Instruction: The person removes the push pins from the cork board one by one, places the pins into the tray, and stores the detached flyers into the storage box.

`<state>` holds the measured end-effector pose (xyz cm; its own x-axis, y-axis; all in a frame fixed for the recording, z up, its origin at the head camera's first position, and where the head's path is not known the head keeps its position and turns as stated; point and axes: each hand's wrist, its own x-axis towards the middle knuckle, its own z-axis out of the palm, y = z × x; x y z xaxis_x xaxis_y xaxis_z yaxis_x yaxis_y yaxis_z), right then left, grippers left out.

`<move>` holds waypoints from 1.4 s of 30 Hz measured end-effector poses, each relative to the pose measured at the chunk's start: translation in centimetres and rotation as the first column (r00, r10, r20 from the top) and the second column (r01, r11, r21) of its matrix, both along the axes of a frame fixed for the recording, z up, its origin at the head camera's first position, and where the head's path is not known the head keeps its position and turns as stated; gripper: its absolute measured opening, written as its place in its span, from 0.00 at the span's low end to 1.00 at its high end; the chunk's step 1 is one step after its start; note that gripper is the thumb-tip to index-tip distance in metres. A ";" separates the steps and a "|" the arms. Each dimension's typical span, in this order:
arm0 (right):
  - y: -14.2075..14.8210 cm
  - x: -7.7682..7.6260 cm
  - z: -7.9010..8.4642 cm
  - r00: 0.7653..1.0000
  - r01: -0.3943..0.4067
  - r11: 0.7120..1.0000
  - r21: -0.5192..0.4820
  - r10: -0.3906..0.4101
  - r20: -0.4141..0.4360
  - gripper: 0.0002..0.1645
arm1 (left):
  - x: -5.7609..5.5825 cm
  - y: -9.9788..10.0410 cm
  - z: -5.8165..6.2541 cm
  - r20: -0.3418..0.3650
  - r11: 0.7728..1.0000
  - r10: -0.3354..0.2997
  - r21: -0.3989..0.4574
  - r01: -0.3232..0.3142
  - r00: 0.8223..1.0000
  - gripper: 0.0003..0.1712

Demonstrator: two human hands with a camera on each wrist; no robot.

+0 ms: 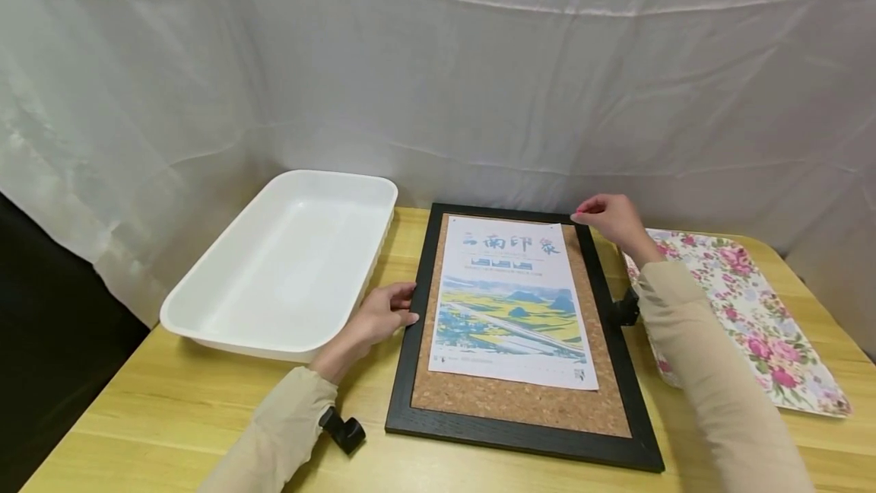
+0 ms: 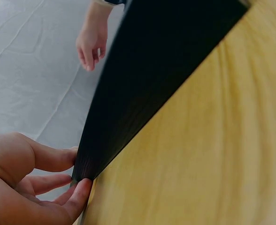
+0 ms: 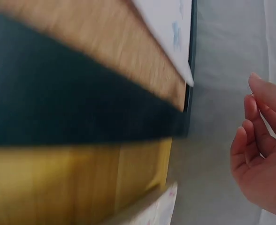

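Note:
A black-framed cork board (image 1: 520, 418) lies on the table, with a printed landscape poster (image 1: 506, 303) on its cork. My left hand (image 1: 383, 312) holds the frame's left edge between thumb and fingers, seen closer in the left wrist view. Over the board's far right corner, my right hand (image 1: 612, 221) pinches a tiny pinkish push pin (image 1: 580, 212), mostly hidden by the fingertips. The right wrist view shows thumb and index finger together and the other fingers loosely bent. Below and left of them, a poster corner (image 3: 187, 77) reaches toward the frame.
To the left stands a deep white tray (image 1: 274, 265) on the wooden table (image 1: 137, 402). A flowered tray (image 1: 746, 310) lies at the right, partly under my right forearm. Behind everything hangs a pale curtain (image 1: 479, 82).

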<state>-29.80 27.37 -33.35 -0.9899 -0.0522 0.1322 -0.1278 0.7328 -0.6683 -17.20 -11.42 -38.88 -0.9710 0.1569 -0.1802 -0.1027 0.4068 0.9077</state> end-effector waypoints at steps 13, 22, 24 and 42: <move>6.2 1.5 0.4 0.998 0.059 0.998 0.021 -0.059 0.015 0.26 | 0.0 -0.1 -0.1 -0.017 1.000 -0.004 0.000 0.004 1.000 0.32; 9.8 2.0 -0.3 0.992 0.107 0.994 -0.026 -0.105 0.069 0.33 | 0.0 -0.1 -0.1 -0.011 1.000 0.007 0.012 -0.007 1.000 0.33; 10.9 1.7 -0.9 0.987 0.145 0.988 -0.057 -0.141 0.075 0.31 | 0.1 -0.1 -0.1 -0.016 1.000 0.002 0.012 -0.002 1.000 0.33; 14.5 3.6 -3.1 0.962 0.258 0.965 -0.042 -0.253 0.100 0.34 | 0.0 0.1 -0.2 -0.015 1.000 -0.002 0.009 0.003 1.000 0.33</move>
<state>-26.19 41.84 -36.45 -0.9773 0.2088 0.0347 0.1235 0.6956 -0.7077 -17.19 -11.36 -39.07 -0.9732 0.1609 -0.1644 -0.0883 0.3987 0.9128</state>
